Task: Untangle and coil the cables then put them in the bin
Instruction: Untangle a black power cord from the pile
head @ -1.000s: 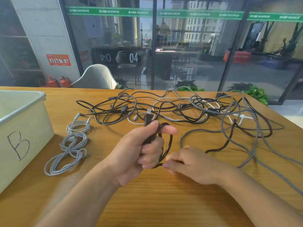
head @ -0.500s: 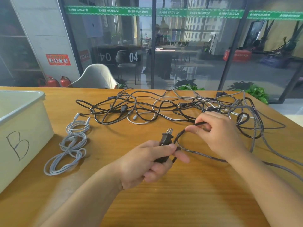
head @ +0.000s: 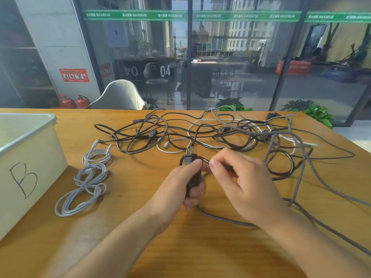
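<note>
Cables: the left hand (head: 180, 187) is closed around a black plug (head: 188, 158) and the turns of black cable (head: 193, 182) gathered below it, prongs pointing up. The right hand (head: 243, 183) pinches that cable just beside the plug, laying on another loop, I judge. Most of the work remains: a tangle (head: 220, 133) covers the table's far edge, two grey coils (head: 88, 177) lie near the left edge, and the bin (head: 30, 157) beside them holds nothing visible.
</note>
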Demonstrator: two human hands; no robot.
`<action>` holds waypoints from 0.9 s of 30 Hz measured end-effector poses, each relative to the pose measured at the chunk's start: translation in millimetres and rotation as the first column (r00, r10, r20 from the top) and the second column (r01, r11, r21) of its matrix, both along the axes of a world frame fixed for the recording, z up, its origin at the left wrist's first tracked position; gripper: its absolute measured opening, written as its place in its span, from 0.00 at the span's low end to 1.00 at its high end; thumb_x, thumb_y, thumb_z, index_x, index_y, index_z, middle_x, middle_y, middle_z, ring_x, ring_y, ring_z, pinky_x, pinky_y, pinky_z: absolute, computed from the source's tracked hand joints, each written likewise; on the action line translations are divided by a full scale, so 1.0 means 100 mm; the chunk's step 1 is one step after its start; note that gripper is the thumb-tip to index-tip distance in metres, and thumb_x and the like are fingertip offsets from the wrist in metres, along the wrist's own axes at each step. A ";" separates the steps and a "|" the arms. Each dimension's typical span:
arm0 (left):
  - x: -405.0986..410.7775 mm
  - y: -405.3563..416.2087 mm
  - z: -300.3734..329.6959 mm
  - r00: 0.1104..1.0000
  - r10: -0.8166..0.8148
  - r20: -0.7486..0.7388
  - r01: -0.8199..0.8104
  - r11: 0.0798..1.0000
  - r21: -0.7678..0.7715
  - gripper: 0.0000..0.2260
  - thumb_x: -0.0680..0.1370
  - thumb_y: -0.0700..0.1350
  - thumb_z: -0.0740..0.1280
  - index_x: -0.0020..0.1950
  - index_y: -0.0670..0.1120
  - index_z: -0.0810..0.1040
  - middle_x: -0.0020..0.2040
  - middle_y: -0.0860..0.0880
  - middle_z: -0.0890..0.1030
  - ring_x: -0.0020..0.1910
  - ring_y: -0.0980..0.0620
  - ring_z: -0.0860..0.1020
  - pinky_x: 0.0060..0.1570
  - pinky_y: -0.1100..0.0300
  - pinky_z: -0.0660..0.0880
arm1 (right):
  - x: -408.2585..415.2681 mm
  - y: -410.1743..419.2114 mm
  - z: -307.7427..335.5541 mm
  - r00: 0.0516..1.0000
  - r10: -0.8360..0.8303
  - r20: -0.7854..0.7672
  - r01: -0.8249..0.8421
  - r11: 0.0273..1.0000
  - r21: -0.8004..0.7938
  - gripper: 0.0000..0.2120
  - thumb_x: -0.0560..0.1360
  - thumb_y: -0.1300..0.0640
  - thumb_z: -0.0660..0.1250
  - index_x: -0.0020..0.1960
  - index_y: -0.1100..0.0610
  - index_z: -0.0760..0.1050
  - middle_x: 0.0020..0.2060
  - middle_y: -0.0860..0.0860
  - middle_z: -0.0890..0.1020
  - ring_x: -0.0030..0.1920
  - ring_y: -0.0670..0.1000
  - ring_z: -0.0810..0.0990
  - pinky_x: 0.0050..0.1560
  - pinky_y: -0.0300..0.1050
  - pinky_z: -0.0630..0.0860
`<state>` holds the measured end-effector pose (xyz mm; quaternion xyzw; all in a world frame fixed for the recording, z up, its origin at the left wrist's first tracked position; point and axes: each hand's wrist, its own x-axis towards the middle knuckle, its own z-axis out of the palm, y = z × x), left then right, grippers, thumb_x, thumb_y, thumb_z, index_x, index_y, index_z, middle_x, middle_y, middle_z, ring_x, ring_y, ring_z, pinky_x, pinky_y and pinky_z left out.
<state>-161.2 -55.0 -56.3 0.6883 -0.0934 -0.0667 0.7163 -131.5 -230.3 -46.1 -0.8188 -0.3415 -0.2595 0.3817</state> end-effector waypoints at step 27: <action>-0.03 0.14 0.20 0.997 0.067 -0.040 -0.078 0.896 -0.437 0.16 0.85 0.50 0.58 0.57 0.42 0.81 0.29 0.50 0.65 0.24 0.53 0.64 0.27 0.61 0.62 | 0.02 0.02 -0.18 0.666 0.296 -0.685 -0.542 0.822 -0.172 0.23 0.86 0.42 0.53 0.47 0.55 0.79 0.29 0.43 0.68 0.31 0.48 0.67 0.36 0.44 0.65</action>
